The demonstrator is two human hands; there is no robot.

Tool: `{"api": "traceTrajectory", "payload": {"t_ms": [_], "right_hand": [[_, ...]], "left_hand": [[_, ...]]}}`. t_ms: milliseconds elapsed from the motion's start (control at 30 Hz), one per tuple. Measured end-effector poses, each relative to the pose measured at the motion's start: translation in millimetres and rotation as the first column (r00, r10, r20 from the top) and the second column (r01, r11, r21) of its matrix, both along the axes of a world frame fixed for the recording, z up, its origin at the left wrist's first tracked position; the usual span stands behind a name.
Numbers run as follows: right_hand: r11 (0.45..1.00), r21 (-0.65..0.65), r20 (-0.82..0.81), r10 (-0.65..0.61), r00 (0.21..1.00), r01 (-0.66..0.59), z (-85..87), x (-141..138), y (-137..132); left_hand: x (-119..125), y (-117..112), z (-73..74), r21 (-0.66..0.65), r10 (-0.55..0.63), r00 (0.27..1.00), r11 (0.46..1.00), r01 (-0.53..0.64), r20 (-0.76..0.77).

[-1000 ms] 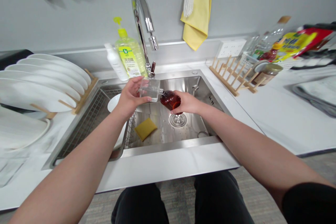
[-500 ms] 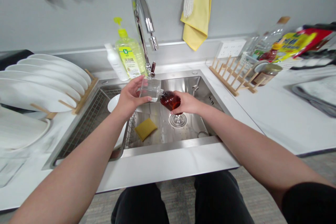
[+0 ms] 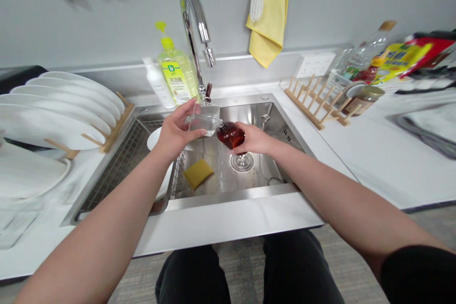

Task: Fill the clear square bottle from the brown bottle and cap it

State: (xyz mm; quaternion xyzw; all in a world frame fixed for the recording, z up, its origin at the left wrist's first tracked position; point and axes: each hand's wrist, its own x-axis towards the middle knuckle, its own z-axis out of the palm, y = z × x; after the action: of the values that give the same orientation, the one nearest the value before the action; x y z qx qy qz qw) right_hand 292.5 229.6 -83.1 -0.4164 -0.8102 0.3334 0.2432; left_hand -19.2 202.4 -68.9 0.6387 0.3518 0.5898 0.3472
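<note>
Over the sink (image 3: 228,194) my left hand (image 3: 174,128) is closed round a clear, square-sided bottle (image 3: 204,119), which lies tipped on its side with its neck to the right. Clear liquid shows inside it. My right hand (image 3: 252,139) grips a rounded reddish-brown bottle (image 3: 230,135), tilted with its narrow end up and to the left. The two necks come together; whether they touch I cannot tell. Below them a yellow sponge (image 3: 198,174) lies on the sink floor, left of the drain (image 3: 242,162).
A wire rack (image 3: 117,166) with white dishes fills the sink's left side. Behind stand the tap (image 3: 194,23), a dish soap bottle (image 3: 176,73) and a white bottle (image 3: 157,83). Plates (image 3: 64,109) stand at left; a wooden rack (image 3: 313,102) and jar (image 3: 366,99) at right.
Both hands keep their hold on the two bottles in nearly the same place. The view has shifted very slightly.
</note>
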Motion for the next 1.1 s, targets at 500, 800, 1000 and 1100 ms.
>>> {"api": "traceTrajectory", "payload": {"t_ms": [500,800,1000,1100], "right_hand": [[0.998,0.063,-0.079,-0.014,0.997,0.019,5.4,-2.2,-8.6],[0.995,0.094,-0.138,0.046,0.989,-0.034,9.9,-5.5,-18.0],[0.994,0.100,-0.208,0.073,0.975,-0.053,13.6,-11.0,-27.0],[0.993,0.109,-0.230,0.079,0.970,-0.055,15.6,-13.4,-31.4]], "left_hand": [[1.4,-16.1,29.2,-0.003,0.024,1.000,1.000,-0.024,-0.002],[-2.6,-33.7,61.2,-0.006,0.013,0.999,1.000,-0.013,-0.047],[-3.8,-45.7,80.3,-0.017,0.033,0.994,0.999,-0.035,-0.101],[-3.4,-48.0,88.2,0.008,0.032,0.994,0.999,-0.032,-0.106]]}}
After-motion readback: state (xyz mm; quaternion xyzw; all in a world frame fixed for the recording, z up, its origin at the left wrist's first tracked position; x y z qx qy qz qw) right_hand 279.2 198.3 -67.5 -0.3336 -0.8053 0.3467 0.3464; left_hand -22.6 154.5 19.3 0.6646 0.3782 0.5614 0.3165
